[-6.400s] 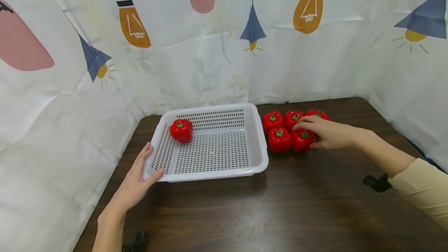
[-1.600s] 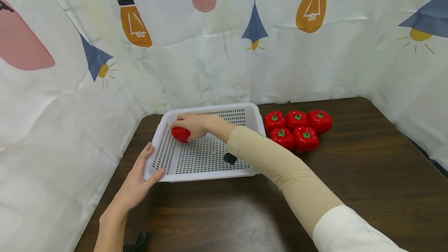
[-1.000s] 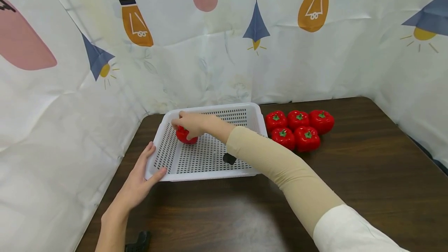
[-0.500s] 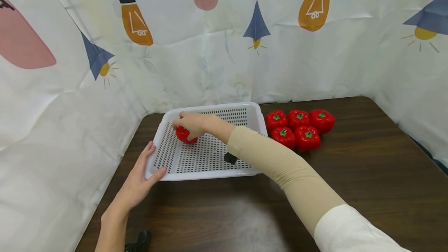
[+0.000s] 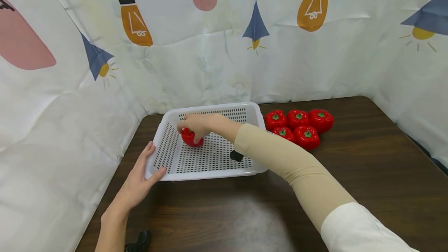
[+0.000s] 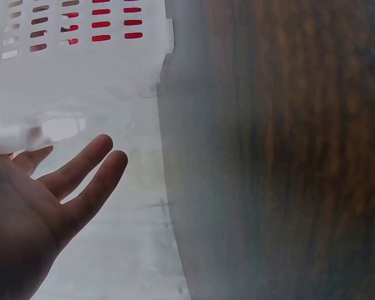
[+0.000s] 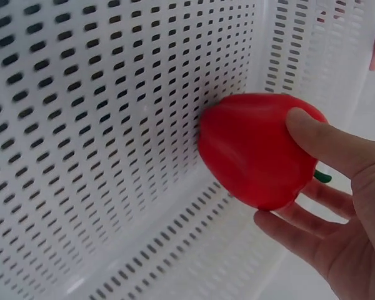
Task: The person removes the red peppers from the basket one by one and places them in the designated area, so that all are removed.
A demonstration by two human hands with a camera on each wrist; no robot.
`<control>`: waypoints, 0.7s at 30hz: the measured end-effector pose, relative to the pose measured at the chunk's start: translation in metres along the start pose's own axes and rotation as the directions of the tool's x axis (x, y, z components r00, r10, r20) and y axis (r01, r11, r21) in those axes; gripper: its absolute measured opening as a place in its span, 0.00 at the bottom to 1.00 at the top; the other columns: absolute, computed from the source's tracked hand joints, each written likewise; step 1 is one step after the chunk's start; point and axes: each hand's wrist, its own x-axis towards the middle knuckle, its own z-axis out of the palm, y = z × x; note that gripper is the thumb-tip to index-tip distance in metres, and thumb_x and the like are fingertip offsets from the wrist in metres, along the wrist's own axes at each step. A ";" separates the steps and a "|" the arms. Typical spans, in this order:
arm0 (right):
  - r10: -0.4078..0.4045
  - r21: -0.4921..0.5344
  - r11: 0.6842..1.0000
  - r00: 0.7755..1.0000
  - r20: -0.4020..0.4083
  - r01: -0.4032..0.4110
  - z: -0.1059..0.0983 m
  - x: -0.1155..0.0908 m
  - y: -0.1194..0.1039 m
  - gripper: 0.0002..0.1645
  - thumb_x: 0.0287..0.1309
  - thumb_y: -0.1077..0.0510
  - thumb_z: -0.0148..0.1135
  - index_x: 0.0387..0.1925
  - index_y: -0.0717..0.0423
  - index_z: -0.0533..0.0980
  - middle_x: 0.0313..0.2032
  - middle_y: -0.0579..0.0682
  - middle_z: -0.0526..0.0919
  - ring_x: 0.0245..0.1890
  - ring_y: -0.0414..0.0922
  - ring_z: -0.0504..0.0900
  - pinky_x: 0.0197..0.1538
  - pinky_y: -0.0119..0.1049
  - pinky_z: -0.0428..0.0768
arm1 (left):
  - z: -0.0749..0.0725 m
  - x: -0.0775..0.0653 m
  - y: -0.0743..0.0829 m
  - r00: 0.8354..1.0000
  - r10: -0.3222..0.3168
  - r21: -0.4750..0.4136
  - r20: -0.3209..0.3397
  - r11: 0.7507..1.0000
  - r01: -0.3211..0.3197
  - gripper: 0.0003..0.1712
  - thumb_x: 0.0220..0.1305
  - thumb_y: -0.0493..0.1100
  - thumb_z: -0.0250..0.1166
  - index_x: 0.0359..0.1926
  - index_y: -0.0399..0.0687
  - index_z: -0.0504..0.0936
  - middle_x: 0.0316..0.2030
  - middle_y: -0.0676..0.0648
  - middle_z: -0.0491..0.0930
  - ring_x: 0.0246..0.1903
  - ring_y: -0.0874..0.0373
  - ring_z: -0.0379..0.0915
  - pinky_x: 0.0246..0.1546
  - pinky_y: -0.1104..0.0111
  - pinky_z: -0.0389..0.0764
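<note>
My right hand [image 5: 201, 124] holds a red bell pepper [image 5: 189, 137] with a green stem inside a white perforated basket [image 5: 217, 174]. In the right wrist view the thumb lies on one side of the bell pepper [image 7: 256, 150] and the fingers on the other, and the pepper's lower end is right at the basket's holed floor. My left hand [image 5: 136, 185] rests at the basket's near left corner, its thumb over the front rim and another finger along the left rim. The left wrist view shows straight, spread fingers [image 6: 90, 181] below the rim.
Several more red bell peppers [image 5: 306, 137] stand in a tight cluster on the dark wooden table [image 5: 367, 158], just right of the basket. A white printed curtain [image 5: 210, 69] closes off the back and both sides. The right sleeve [image 5: 280, 154] crosses over the basket's right end.
My right hand has gone from the pepper cluster to the pepper in the basket. Lately it has shifted that pepper slightly right, away from the left wall. My left hand stays put.
</note>
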 end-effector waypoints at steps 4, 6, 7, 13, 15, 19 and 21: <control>-0.015 -0.025 1.000 0.999 0.037 0.016 -0.001 -0.008 0.002 0.37 0.62 0.55 0.73 0.70 0.45 0.69 0.63 0.49 0.70 0.62 0.45 0.67 0.54 0.35 0.80 | 0.000 0.000 0.000 1.000 0.004 0.002 0.001 1.000 -0.004 0.50 0.70 0.51 0.67 0.81 0.42 0.49 0.82 0.49 0.40 0.73 0.33 0.52 0.64 0.33 0.59; -0.025 -0.037 0.999 0.998 0.050 0.027 -0.002 -0.012 0.003 0.37 0.62 0.55 0.74 0.70 0.45 0.69 0.62 0.49 0.70 0.62 0.45 0.67 0.53 0.34 0.80 | 0.001 0.001 0.000 1.000 0.005 0.002 0.000 1.000 -0.005 0.50 0.70 0.51 0.67 0.81 0.42 0.49 0.82 0.49 0.40 0.73 0.33 0.51 0.64 0.34 0.58; -0.026 -0.038 0.999 0.998 0.055 0.028 -0.003 -0.013 0.003 0.37 0.62 0.55 0.74 0.70 0.45 0.70 0.62 0.49 0.70 0.62 0.45 0.67 0.53 0.34 0.80 | 0.001 0.001 0.000 1.000 0.006 0.001 0.000 1.000 -0.006 0.50 0.70 0.51 0.67 0.81 0.42 0.49 0.82 0.49 0.40 0.73 0.33 0.51 0.64 0.34 0.58; -0.028 -0.017 0.999 0.997 0.070 0.029 -0.003 -0.023 0.007 0.37 0.61 0.55 0.75 0.69 0.43 0.70 0.60 0.48 0.70 0.61 0.44 0.67 0.52 0.35 0.81 | 0.001 0.001 -0.001 1.000 0.014 -0.006 -0.002 1.000 -0.014 0.50 0.70 0.50 0.68 0.81 0.41 0.49 0.82 0.49 0.40 0.72 0.32 0.52 0.63 0.32 0.59; -0.032 -0.008 0.999 0.997 0.071 0.032 -0.003 -0.026 0.008 0.37 0.61 0.55 0.75 0.69 0.43 0.70 0.60 0.48 0.70 0.61 0.45 0.67 0.51 0.35 0.81 | 0.001 0.001 -0.001 1.000 0.016 -0.002 -0.004 1.000 -0.016 0.50 0.70 0.50 0.68 0.81 0.41 0.49 0.82 0.48 0.40 0.72 0.32 0.53 0.62 0.32 0.60; -0.034 0.004 0.999 0.996 0.083 0.033 -0.005 -0.031 0.010 0.37 0.60 0.56 0.75 0.69 0.43 0.71 0.59 0.48 0.70 0.61 0.44 0.68 0.50 0.34 0.81 | 0.002 0.001 -0.002 1.000 0.020 0.007 -0.008 1.000 -0.020 0.50 0.70 0.50 0.68 0.81 0.41 0.50 0.82 0.49 0.40 0.72 0.33 0.54 0.62 0.34 0.60; -0.036 0.004 0.999 0.995 0.094 0.035 -0.007 -0.034 0.010 0.37 0.59 0.56 0.76 0.68 0.44 0.71 0.59 0.48 0.70 0.60 0.45 0.68 0.49 0.33 0.81 | 0.001 0.000 -0.002 1.000 0.021 0.013 -0.010 1.000 -0.021 0.49 0.70 0.50 0.68 0.81 0.42 0.50 0.82 0.49 0.40 0.72 0.34 0.53 0.64 0.38 0.60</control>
